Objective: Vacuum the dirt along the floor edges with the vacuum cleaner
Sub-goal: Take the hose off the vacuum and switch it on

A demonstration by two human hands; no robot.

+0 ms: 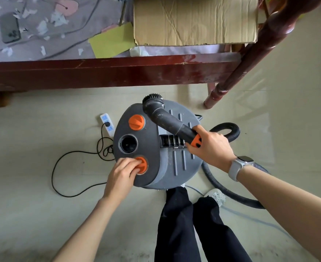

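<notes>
Vacuum cleaner (pixel 161 146): round grey drum standing on the pale floor (pixel 42 214), near the dark wooden bed rail (pixel 99 72).
Nozzle (pixel 167 121): held above the drum, long axis running from near right to far left, brush tip (pixel 153 97) aimed at the bed rail.
Right hand (pixel 210 146): wrapped around the nozzle's orange collar.
Left hand (pixel 123 173): fingers curled onto the nearer orange knob (pixel 142 165).
Hose (pixel 229 193): loops behind the drum on the right.
Cord (pixel 68 167): plugged into a white power strip (pixel 107 123), left.
Progress: apparently just starting; no edge cleaning visible, whole sweep remains.
</notes>
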